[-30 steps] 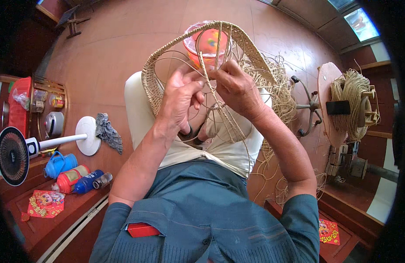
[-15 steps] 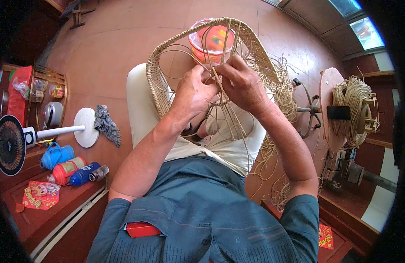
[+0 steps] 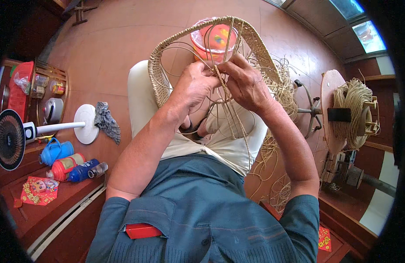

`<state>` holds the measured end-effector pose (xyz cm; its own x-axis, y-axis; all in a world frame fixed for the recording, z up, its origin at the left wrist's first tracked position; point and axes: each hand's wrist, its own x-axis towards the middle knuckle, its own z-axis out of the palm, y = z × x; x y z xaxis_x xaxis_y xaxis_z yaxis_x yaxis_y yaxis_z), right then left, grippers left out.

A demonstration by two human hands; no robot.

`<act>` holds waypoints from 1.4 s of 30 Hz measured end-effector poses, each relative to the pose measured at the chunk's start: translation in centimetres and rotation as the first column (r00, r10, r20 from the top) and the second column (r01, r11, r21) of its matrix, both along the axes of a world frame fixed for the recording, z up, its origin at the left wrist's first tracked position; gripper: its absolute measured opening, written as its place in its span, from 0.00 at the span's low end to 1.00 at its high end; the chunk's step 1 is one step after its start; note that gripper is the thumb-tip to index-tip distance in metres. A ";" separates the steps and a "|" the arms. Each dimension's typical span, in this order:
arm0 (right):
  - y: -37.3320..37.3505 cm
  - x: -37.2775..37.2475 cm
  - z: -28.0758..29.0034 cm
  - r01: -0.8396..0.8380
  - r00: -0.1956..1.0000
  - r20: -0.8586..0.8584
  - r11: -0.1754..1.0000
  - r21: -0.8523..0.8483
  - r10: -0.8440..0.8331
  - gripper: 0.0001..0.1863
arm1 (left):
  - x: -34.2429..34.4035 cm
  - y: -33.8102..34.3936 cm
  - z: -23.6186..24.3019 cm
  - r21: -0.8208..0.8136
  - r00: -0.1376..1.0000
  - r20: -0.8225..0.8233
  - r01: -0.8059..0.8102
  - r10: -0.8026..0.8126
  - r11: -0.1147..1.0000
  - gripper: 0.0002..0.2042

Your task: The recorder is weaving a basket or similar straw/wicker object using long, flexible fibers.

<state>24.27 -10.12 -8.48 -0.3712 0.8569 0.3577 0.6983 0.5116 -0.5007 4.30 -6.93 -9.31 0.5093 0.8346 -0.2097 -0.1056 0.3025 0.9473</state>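
Note:
A partly woven straw basket (image 3: 156, 70) rests across my lap, its braided band curving up and round in front of me. Loose loops and straw cords (image 3: 232, 115) cross its open middle and hang down between my thighs. My left hand (image 3: 194, 87) is closed, with thumb and fingers pinching the cords at the centre. Right beside it, my right hand (image 3: 246, 84) pinches the same bunch of cords from the other side. The fingertips nearly meet, and the exact spot they grip is partly hidden.
Beyond the basket stands a red plastic-lined bin (image 3: 211, 39). Tangled cord (image 3: 285, 83) covers the floor at right, near a wheeled stand (image 3: 315, 111) and a large cord coil (image 3: 352, 111). At left are a white fan (image 3: 58, 130), a grey cloth (image 3: 107, 122) and several bottles (image 3: 84, 170).
Both hands remain on the cords at the centre, with only small finger shifts. The basket's top edge sits slightly farther right in the picture.

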 end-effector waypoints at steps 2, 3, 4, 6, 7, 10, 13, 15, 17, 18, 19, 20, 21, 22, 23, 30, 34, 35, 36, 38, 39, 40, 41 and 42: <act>0.0 0.1 -0.1 -0.008 1.000 -0.005 1.000 0.004 0.008 0.15 | -0.2 0.0 0.2 0.013 0.995 -0.100 0.021 -0.019 1.000 0.20; 0.0 0.1 -0.1 -0.006 1.000 -0.007 1.000 -0.011 0.006 0.16 | -0.3 0.1 0.3 0.012 0.995 -0.101 0.022 -0.021 1.000 0.20; -0.1 0.1 -0.2 -0.011 1.000 -0.009 1.000 0.001 0.011 0.16 | -0.4 0.1 0.2 0.032 0.980 -0.195 0.050 -0.043 0.998 0.19; -0.1 0.1 -0.2 -0.023 1.000 0.005 1.000 0.018 0.023 0.17 | -0.4 0.3 0.0 0.051 0.955 -0.290 0.080 -0.061 0.996 0.18; -0.1 0.0 -0.2 -0.022 1.000 0.005 0.999 0.023 0.022 0.17 | -0.3 0.4 -0.2 0.166 0.945 -0.324 0.105 -0.046 0.980 0.17; -0.1 -0.1 -0.2 -0.024 1.000 0.001 0.999 0.046 0.024 0.18 | -0.2 0.3 -0.7 0.335 0.903 -0.428 0.118 0.040 0.935 0.15; -0.2 -0.1 -0.3 -0.014 1.000 -0.005 1.000 0.027 0.014 0.19 | -0.5 -0.4 -0.8 0.454 0.824 -0.548 0.149 0.143 0.879 0.12; -0.3 0.0 -0.4 -0.010 1.000 0.003 0.998 0.058 0.009 0.19 | -0.5 -1.1 -0.8 0.509 0.783 -0.596 0.196 0.179 0.838 0.11; -0.2 0.0 -0.6 -0.006 1.000 0.004 0.997 0.073 0.005 0.19 | -0.4 -1.7 -0.7 0.604 0.536 -0.768 0.423 0.352 0.675 0.06; -0.2 -0.1 -0.7 -0.007 1.000 0.000 0.997 0.079 0.007 0.19 | -0.5 -1.7 -0.6 0.597 0.526 -0.774 0.420 0.353 0.683 0.06; -0.2 -0.1 -0.7 -0.007 1.000 -0.002 0.997 0.078 0.007 0.19 | -0.6 -1.8 -0.6 0.669 0.567 -0.719 0.407 0.402 0.622 0.05; -0.2 -0.1 -0.7 -0.005 1.000 -0.003 0.998 0.068 0.005 0.18 | -0.7 -1.8 -0.5 0.727 0.602 -0.665 0.387 0.442 0.567 0.05; -0.2 -0.1 -0.7 0.002 1.000 -0.008 0.999 0.047 -0.002 0.18 | -0.7 -1.8 -0.4 0.736 0.607 -0.658 0.392 0.446 0.552 0.05; -0.3 -0.1 -0.7 -0.001 1.000 -0.007 0.998 0.058 0.001 0.18 | -0.8 -1.8 -0.4 0.722 0.584 -0.680 0.426 0.444 0.545 0.04; -0.3 -0.1 -0.6 0.005 1.000 0.002 0.998 0.055 -0.005 0.18 | -0.8 -1.8 -0.3 0.697 0.554 -0.710 0.463 0.435 0.547 0.04; -0.2 -0.2 -0.8 0.009 1.000 -0.001 0.995 0.101 -0.009 0.17 | -0.9 -1.8 0.4 0.683 0.494 -0.731 0.529 0.471 0.504 0.04; -0.1 0.1 -1.0 -0.005 1.000 0.013 0.993 0.114 0.004 0.14 | -1.5 -1.7 0.9 0.670 0.479 -0.740 0.585 0.473 0.457 0.05; 0.0 0.2 -1.1 -0.021 1.000 0.020 0.991 0.132 0.019 0.12 | -1.5 -1.8 1.1 0.662 0.490 -0.748 0.602 0.448 0.446 0.06; 0.1 0.3 -1.1 -0.038 0.999 0.031 0.989 0.140 0.034 0.11 | -1.7 -1.5 1.2 0.666 0.487 -0.744 0.598 0.457 0.446 0.06; 0.2 0.7 -1.2 -0.053 0.999 0.020 0.982 0.180 0.050 0.11 | -2.0 -0.7 1.7 0.534 0.770 -0.633 0.362 0.078 0.764 0.12; 0.2 0.9 -1.3 -0.067 0.998 0.015 0.975 0.211 0.065 0.11 | -2.2 -0.4 1.9 0.508 0.759 -0.649 0.382 0.051 0.772 0.12; 0.2 1.0 -1.4 -0.063 0.998 0.014 0.976 0.211 0.062 0.11 | -2.2 -0.3 2.0 0.424 0.813 -0.582 0.324 -0.020 0.846 0.15; 0.1 1.0 -1.6 -0.049 0.999 0.026 0.978 0.204 0.044 0.10 | -2.3 -0.2 2.2 0.264 0.827 -0.552 0.290 -0.102 0.920 0.18; 0.1 1.0 -1.7 -0.034 0.999 0.039 0.980 0.198 0.027 0.09 | -2.6 -0.2 2.4 0.325 0.861 -0.501 0.278 -0.084 0.904 0.18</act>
